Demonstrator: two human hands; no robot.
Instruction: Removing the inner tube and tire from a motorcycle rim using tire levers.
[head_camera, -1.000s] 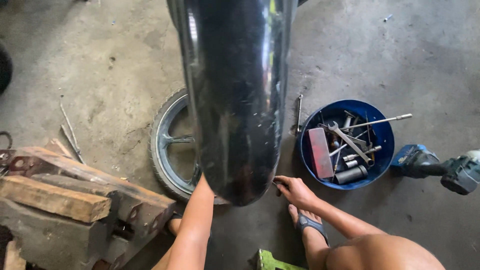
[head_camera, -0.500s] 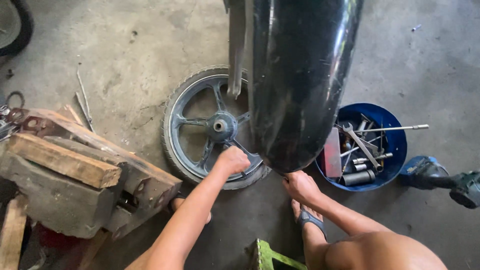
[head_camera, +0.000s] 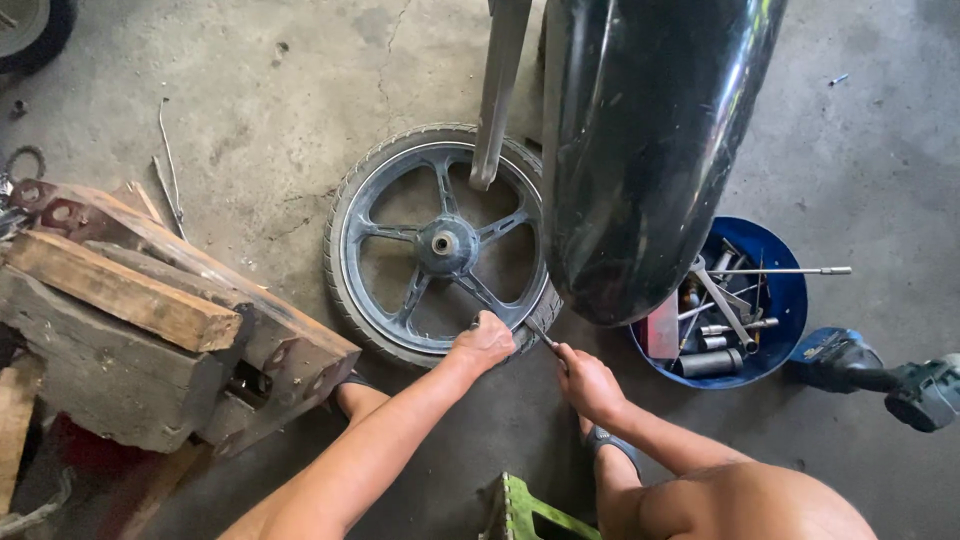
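A motorcycle wheel (head_camera: 440, 245) with a grey spoked rim and black tyre lies flat on the concrete floor. My left hand (head_camera: 484, 342) grips its near edge, fingers curled over the tyre. My right hand (head_camera: 587, 382) is closed on a thin metal tool (head_camera: 541, 337) whose tip touches the tyre right beside my left hand. A glossy black mudguard (head_camera: 645, 150) hangs above, hiding the wheel's right side, with a grey fork leg (head_camera: 500, 90) reaching down over the rim.
A blue bowl (head_camera: 780, 300) of metal tools sits at the right, a cordless power tool (head_camera: 880, 375) beside it. Rusty wooden and metal blocks (head_camera: 130, 320) lie at the left. A green stool (head_camera: 530, 515) is between my legs.
The view shifted, uncovering the whole wheel. My left hand went from behind the mudguard to grip the tyre's near edge; my right hand brought the thin tool up against the tyre.
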